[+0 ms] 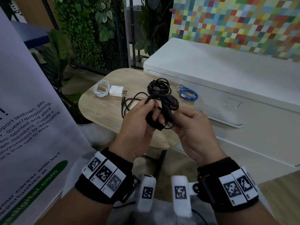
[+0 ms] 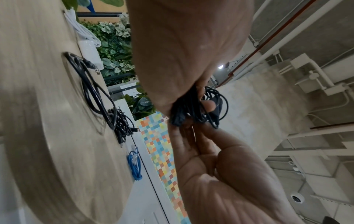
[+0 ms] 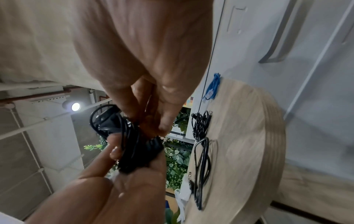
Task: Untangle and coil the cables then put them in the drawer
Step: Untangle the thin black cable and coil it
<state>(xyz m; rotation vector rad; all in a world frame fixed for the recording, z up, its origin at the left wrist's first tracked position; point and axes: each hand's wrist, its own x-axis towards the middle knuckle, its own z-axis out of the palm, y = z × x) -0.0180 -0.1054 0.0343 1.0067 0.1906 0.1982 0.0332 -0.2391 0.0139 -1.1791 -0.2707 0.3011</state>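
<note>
Nearest to us, both hands meet above the near edge of the wooden table. Our left hand has its fingers curled round a bundle of black cable, thumb pressed on top of the loops. Our right hand pinches the same bundle from the right side, fingertips closed on the strands; a black block with a red patch sticks out of the top of the bundle. In the right wrist view the bundle sits clamped between the two hands, one loop standing free above it.

Just beyond the hands a loose black cable lies on the table, its plug end pointing left. Farther back, at the left, a white cable lies coiled beside a white charger. In the middle a coiled black cable rests, and to its right a blue cable lies bundled near the table's far right edge. Just beside that edge stands the white drawer unit, its drawers closed.
</note>
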